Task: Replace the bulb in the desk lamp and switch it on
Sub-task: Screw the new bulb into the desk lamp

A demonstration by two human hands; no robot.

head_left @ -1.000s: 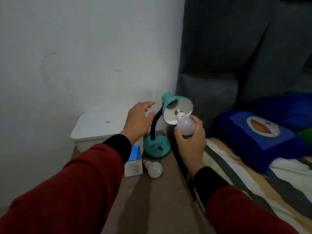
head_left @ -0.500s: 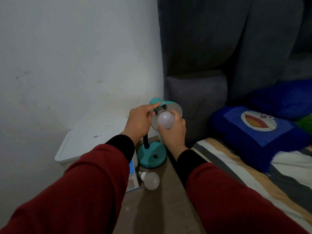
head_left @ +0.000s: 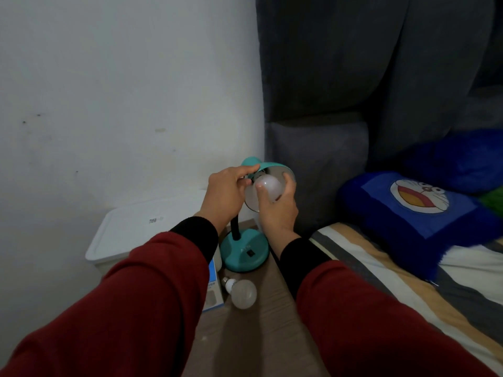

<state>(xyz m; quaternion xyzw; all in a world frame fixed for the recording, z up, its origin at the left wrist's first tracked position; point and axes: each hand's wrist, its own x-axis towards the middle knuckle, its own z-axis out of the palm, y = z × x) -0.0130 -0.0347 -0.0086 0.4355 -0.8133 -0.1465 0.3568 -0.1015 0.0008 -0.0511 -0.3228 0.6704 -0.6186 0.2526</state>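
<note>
A teal desk lamp with a round base and black gooseneck stands at the back of the narrow wooden table. My left hand grips the rim of its teal shade. My right hand holds a white bulb with its base up inside the shade at the socket; the threads are hidden. A second white bulb lies loose on the table in front of the lamp base. The lamp is unlit.
A blue and white bulb box stands left of the loose bulb, partly behind my left sleeve. A white lidded bin sits left of the table. A bed with a striped sheet and blue cushion lies right.
My left hand has moved from beside the lamp onto the shade's rim. My right hand has carried the bulb from the shade's edge up into the socket.
</note>
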